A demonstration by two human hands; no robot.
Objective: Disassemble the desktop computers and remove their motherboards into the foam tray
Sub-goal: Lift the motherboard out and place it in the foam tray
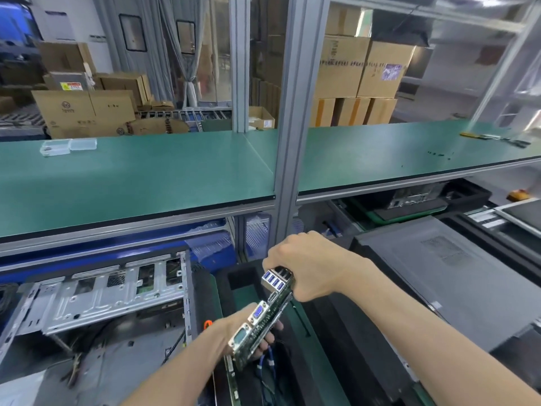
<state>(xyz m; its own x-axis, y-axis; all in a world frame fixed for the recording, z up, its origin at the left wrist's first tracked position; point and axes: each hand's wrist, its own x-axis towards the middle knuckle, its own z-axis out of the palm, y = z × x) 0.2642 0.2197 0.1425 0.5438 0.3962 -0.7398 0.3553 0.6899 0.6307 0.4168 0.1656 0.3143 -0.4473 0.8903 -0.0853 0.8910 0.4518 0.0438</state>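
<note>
The left hand point(234, 332) grasps the near end of the motherboard point(263, 315) and the right hand point(304, 265) clasps its far end, carrying it edge-up, ports uppermost, probably to slot it into the black foam tray point(295, 332) directly beneath both hands. The gutted computer case point(102, 291) lies left of the left hand, under the green shelf point(146, 177).

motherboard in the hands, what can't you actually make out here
Head view only:
- motherboard: held edge-on, so only its port row shows; its component face is turned away.
- right hand: fingers hidden behind the hand's back and the board.
- foam tray: slots partly covered by board and forearms, near end cut off by the bottom edge.
</note>
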